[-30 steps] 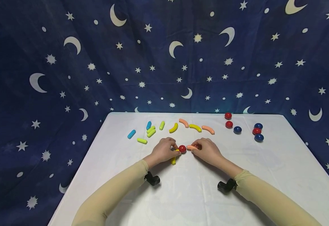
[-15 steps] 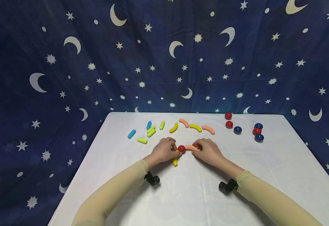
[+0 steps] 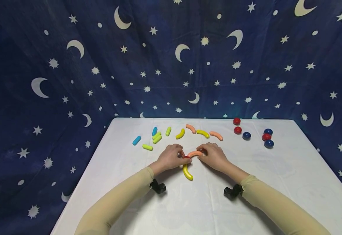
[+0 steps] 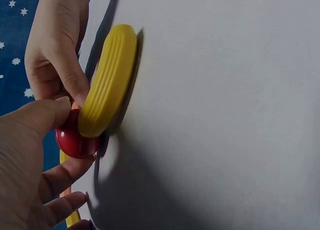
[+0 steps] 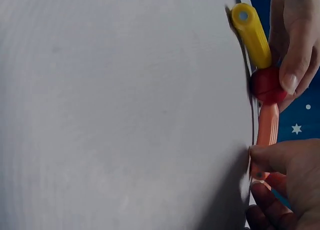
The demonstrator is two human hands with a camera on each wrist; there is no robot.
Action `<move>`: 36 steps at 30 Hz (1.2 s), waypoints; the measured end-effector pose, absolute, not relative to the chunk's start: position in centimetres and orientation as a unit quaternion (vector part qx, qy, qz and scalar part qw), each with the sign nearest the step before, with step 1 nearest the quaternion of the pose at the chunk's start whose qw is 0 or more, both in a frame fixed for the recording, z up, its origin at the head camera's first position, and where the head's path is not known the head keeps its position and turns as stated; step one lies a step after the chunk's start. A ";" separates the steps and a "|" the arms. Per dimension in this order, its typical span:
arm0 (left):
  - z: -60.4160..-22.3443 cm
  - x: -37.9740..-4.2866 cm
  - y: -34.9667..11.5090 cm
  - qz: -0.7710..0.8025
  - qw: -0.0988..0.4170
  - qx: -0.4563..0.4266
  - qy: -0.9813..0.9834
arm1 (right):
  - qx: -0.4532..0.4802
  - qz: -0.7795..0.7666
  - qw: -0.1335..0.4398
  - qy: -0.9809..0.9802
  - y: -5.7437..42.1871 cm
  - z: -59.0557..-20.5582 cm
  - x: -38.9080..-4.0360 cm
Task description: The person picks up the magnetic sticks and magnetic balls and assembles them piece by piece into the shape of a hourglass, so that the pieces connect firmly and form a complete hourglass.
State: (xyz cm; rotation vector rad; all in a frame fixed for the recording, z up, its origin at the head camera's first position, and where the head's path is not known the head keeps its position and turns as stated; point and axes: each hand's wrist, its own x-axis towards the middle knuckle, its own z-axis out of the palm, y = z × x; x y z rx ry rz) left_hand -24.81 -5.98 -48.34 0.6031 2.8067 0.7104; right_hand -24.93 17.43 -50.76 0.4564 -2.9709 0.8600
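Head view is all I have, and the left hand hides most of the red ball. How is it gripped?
Observer: In the left wrist view, the left hand pinches the red ball between thumb and finger.

Operator: Anything against the ball under that hand, on the near side?

Observer: Yes, the left wrist view shows one end of the curved yellow piece touching it.

Operator: And that piece's free end, plain or marked?

Observer: Marked. The right wrist view shows a pale round spot on its end face.
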 end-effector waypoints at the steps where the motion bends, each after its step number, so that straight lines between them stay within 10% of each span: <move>1: -48.3 -24.7 -6.0 0.242 0.096 0.201 0.945 | 0.143 0.276 0.008 -0.951 17.5 -50.8 -25.0; 23: -47.4 -26.1 -4.1 0.231 0.097 0.167 0.954 | 0.153 0.344 0.007 -0.926 17.8 -50.7 -25.0; 36: -47.3 -26.1 -4.5 0.261 0.121 0.172 0.942 | 0.053 0.387 0.085 -0.916 27.1 -48.3 -24.4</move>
